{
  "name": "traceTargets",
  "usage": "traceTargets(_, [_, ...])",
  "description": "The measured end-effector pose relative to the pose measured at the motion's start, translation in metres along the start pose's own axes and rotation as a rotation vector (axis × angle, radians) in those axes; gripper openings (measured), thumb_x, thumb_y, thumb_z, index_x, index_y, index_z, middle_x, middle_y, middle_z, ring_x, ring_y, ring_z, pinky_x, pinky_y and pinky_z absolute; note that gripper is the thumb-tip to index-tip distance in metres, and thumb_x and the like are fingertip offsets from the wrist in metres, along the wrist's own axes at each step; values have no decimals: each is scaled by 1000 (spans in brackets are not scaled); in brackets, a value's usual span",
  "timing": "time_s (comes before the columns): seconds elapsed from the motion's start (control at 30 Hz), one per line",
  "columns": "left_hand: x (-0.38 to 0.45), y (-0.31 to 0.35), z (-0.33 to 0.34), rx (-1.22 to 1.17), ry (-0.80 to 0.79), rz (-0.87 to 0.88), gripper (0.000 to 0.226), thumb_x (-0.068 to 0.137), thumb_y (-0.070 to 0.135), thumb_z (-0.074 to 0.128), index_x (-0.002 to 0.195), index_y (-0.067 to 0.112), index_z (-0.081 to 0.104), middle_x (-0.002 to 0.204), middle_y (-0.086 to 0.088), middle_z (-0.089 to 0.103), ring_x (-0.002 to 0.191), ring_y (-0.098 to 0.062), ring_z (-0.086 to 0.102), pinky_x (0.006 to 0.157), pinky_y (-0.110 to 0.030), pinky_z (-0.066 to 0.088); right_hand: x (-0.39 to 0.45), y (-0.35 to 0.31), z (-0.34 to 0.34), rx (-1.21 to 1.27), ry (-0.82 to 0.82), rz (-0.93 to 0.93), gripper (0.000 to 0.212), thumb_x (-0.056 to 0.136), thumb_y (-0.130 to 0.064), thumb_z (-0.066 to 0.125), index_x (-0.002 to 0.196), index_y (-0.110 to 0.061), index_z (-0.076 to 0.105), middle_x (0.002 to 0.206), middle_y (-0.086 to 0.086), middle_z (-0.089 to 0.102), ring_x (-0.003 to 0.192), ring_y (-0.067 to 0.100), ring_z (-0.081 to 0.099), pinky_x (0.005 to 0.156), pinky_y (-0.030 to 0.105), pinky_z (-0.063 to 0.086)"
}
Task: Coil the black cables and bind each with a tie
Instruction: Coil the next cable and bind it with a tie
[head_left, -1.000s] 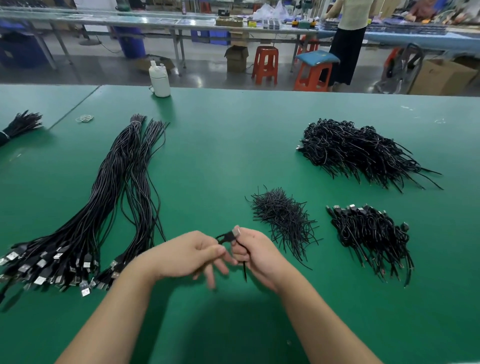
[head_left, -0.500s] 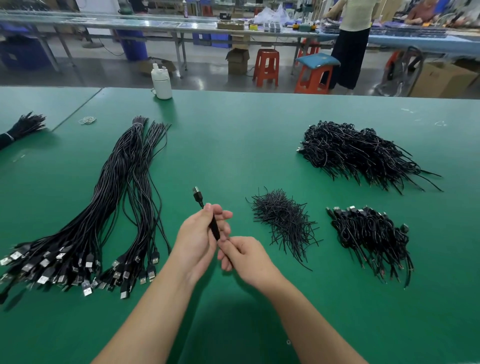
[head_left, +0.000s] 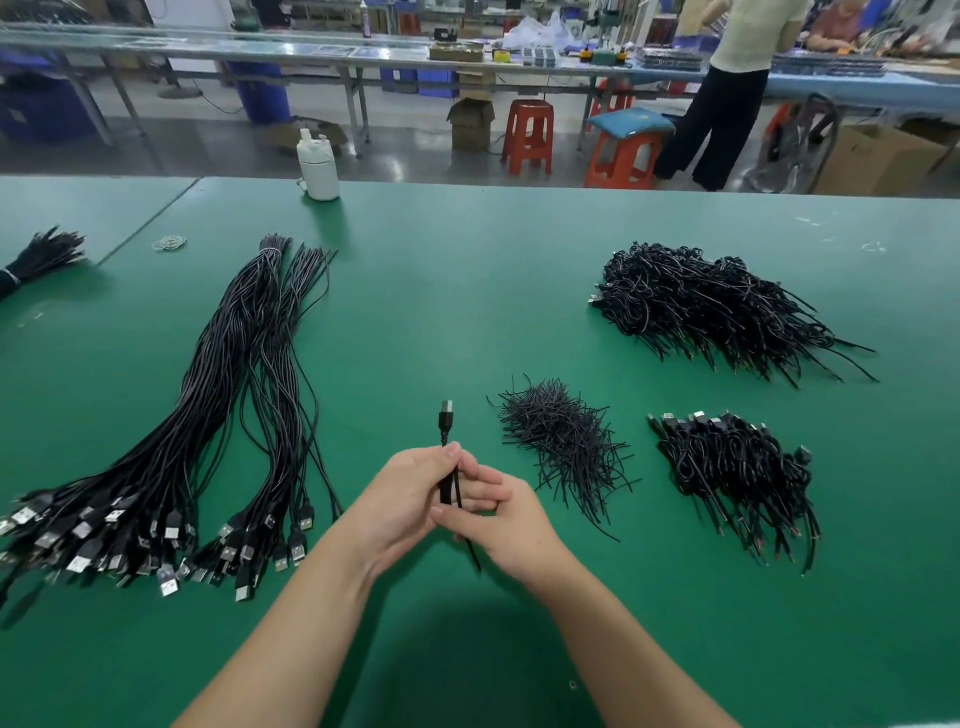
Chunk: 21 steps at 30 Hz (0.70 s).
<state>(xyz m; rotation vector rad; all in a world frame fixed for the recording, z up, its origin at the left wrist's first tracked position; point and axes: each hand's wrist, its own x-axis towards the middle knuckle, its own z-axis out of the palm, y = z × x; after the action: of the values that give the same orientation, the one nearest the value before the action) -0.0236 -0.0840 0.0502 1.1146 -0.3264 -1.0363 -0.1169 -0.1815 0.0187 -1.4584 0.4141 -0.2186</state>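
Upright, coiled cable (head_left: 445, 483) in left hand (head_left: 410, 499) grip, right hand (head_left: 501, 525) seemingly pinching below

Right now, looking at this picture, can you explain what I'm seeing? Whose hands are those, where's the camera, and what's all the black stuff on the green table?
There is no machine here. A person wears a camera on the head, so the single view looks forward and down at their own two bare hands. The left hand grips a coiled black cable, its plug pointing up and away. The right hand meets it and seems to pinch a thin tie round the coil.

On the green table lie:
- long uncoiled cables on the left, plugs nearest the person
- a small pile of loose ties in the middle
- a pile of finished bound coils on the right
- a bigger heap of cables farther back
- a white bottle at the far edge
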Motion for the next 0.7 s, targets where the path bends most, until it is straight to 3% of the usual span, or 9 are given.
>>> traceTargets(0.07, [1, 3, -3, 139, -41, -35, 35, 104, 17, 40, 87, -4, 61, 99, -30, 70, 86, -36, 73, 63, -38, 58, -1, 2, 0, -9, 36, 38, 32, 79, -6, 77, 105, 5, 62, 80, 13, 61, 73, 20, 50, 71, 42, 47])
traceTargets(0.13, [2, 6, -5, 355, 2, -30, 37, 105, 17, 41, 90, -6, 66, 95, -25, 73, 89, -32, 73, 76, -42, 57, -2, 3, 0, -103, 98, 19, 24, 81, -10, 76, 100, -3, 63, 78, 8, 63, 68, 18, 52, 69, 43, 49])
traceTargets(0.2, [4, 7, -2, 598, 95, 5, 37, 105, 18, 43, 86, 1, 70, 88, -14, 76, 89, -26, 74, 90, -40, 54, -2, 4, -1, -383, 154, -74, 15, 85, -19, 71, 97, -16, 62, 82, -1, 67, 70, 11, 56, 75, 36, 51])
traceTargets(0.23, [4, 8, 1, 763, 141, 37, 38, 105, 20, 43, 82, 7, 70, 84, -8, 76, 86, -23, 73, 89, -37, 53, -3, 4, -2, -515, 162, -116, 14, 88, -23, 66, 100, -19, 60, 88, -4, 67, 76, 11, 58, 78, 35, 51])
traceTargets(0.33, [1, 8, 11, 1295, 302, 154, 43, 102, 37, 41, 68, 17, 57, 70, 0, 64, 72, -25, 61, 64, -35, 43, -4, 3, -2, -741, 138, -143, 21, 99, -30, 47, 118, -20, 49, 111, 0, 57, 97, 24, 58, 85, 43, 47])
traceTargets(0.43, [-2, 5, 9, 1581, 436, 246, 52, 97, 54, 33, 64, 18, 49, 63, 2, 54, 62, -23, 55, 56, -32, 37, -7, 0, 0, -837, 101, -135, 22, 104, -31, 34, 120, -18, 43, 114, 4, 50, 96, 32, 57, 82, 47, 46])
traceTargets(0.53, [0, 6, 2, 1506, 388, 235, 45, 91, 64, 39, 78, 24, 55, 59, 5, 54, 62, -12, 55, 56, -29, 39, -10, -1, -3, -886, 88, -156, 20, 105, -27, 29, 112, -14, 42, 105, 6, 48, 88, 34, 56, 77, 48, 45])
traceTargets(0.6, [2, 6, -2, 1334, 273, 263, 29, 87, 57, 56, 83, 29, 60, 58, 13, 58, 58, 0, 54, 52, -17, 35, -11, 0, -4, -898, 65, -165, 21, 104, -23, 28, 116, -14, 43, 106, 7, 49, 89, 34, 57, 78, 48, 46])
traceTargets(0.7, [5, 5, -7, 1248, 172, 264, 16, 85, 43, 64, 77, 29, 62, 56, 20, 57, 51, -1, 48, 50, -13, 37, -11, 4, -4, -910, 46, -151, 21, 104, -22, 29, 117, -15, 43, 108, 7, 53, 90, 33, 57, 79, 47, 47])
